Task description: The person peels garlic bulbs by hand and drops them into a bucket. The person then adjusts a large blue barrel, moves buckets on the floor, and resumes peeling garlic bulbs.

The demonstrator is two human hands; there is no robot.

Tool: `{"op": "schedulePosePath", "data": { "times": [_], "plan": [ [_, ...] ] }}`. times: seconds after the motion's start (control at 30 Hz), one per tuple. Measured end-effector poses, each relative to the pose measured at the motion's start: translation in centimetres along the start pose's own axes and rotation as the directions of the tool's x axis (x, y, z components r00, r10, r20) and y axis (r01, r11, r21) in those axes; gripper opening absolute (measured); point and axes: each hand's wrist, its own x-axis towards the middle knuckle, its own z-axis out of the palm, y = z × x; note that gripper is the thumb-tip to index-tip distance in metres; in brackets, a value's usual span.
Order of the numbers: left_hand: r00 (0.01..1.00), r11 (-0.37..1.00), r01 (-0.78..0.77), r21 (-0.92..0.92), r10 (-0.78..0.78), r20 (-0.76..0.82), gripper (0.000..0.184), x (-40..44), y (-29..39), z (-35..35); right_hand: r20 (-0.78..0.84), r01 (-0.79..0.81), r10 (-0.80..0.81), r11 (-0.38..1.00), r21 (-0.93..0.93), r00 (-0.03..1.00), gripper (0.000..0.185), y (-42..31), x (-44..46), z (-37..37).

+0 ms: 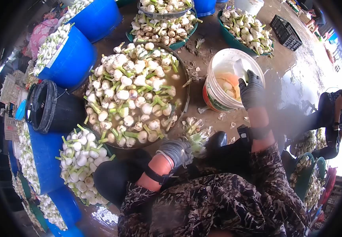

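Observation:
My right hand [252, 91], in a dark grey glove, reaches over the rim of a white bucket [215, 91]. Its fingers close on the edge of a smooth white scoop-like piece [240, 68], whose exact kind I cannot make out. Pale round bulbs lie in cloudy liquid inside the bucket. My left hand [180, 153], also gloved in grey, is low between my knees. Its curled fingers are against a bunch of garlic [197, 139] with green-white stems and loose skins; they partly hide the grip. A wide round tub [187, 93] of garlic bulbs in brown water stands in front of me.
A pile of whiter garlic [82, 162] is at my left, near a black bucket [62, 108]. Blue tubs [70, 59] filled with garlic line the left side. Green basins [221, 29] of garlic and a black crate [285, 32] stand ahead on wet ground. Another person's arm [334, 118] shows at right.

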Motion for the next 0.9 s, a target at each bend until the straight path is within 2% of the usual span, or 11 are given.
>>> {"op": "schedulePosePath", "data": {
  "times": [0.1,0.23,0.3,0.43,0.53,0.57,0.63,0.7,0.83,0.87,0.9],
  "plan": [
    [0.947,0.995,-0.097,-0.001,0.092,-0.309,0.039,0.3,-0.9,-0.1,0.105,0.232,-0.241,0.969,0.089,0.965,0.042,-4.1,-0.5,2.1],
    [0.879,0.956,-0.027,-0.293,-0.117,-0.462,0.038,0.9,-3.1,-1.8,0.594,-0.047,-0.281,0.878,0.475,0.754,0.052,-12.3,-1.4,8.2],
    [0.854,0.947,-0.037,-0.318,-0.136,-0.502,0.038,0.7,-4.2,-2.3,0.488,0.191,-0.375,0.903,0.386,0.788,0.060,-14.9,-1.8,13.9],
    [0.800,0.755,-0.081,-0.651,-0.340,-0.494,0.042,0.8,-5.5,-2.6,0.613,0.050,-0.318,0.910,0.412,0.724,0.040,-17.1,-1.3,19.5],
    [0.725,0.573,-0.276,-0.772,-0.402,-0.558,0.046,2.2,-7.5,-0.1,0.271,0.100,-0.386,0.715,0.692,0.882,0.018,-14.5,-1.7,23.3],
    [0.689,0.600,-0.369,-0.710,-0.335,-0.642,0.046,2.8,-8.6,1.3,0.662,-0.482,-0.266,0.508,0.714,0.700,0.013,-15.6,-1.4,17.1],
    [0.931,-0.541,-0.201,-0.816,-0.364,0.012,0.045,2.1,-7.6,-2.5,0.787,-0.760,-0.290,0.225,0.610,0.545,0.018,-14.4,-1.9,11.1],
    [0.950,-0.659,-0.291,-0.694,-0.287,-0.126,0.048,1.4,-6.2,-2.9,0.784,-0.865,-0.421,-0.005,0.502,0.457,0.023,-12.9,-3.7,7.4],
    [0.944,-0.733,-0.321,-0.599,-0.195,-0.267,0.044,0.8,-4.4,-3.0,0.727,-0.751,-0.450,0.166,0.639,0.519,0.025,-11.7,-5.9,3.5],
    [0.923,-0.676,-0.381,-0.631,-0.241,-0.299,0.046,0.9,-4.0,-2.9,0.689,-0.641,-0.452,0.285,0.713,0.566,0.025,-11.8,-5.9,2.8],
    [0.898,-0.613,-0.440,-0.656,-0.284,-0.338,0.048,1.1,-3.5,-2.9,0.510,-0.205,-0.418,0.587,0.783,0.752,0.023,-11.7,-6.2,2.7]
  ]
}}
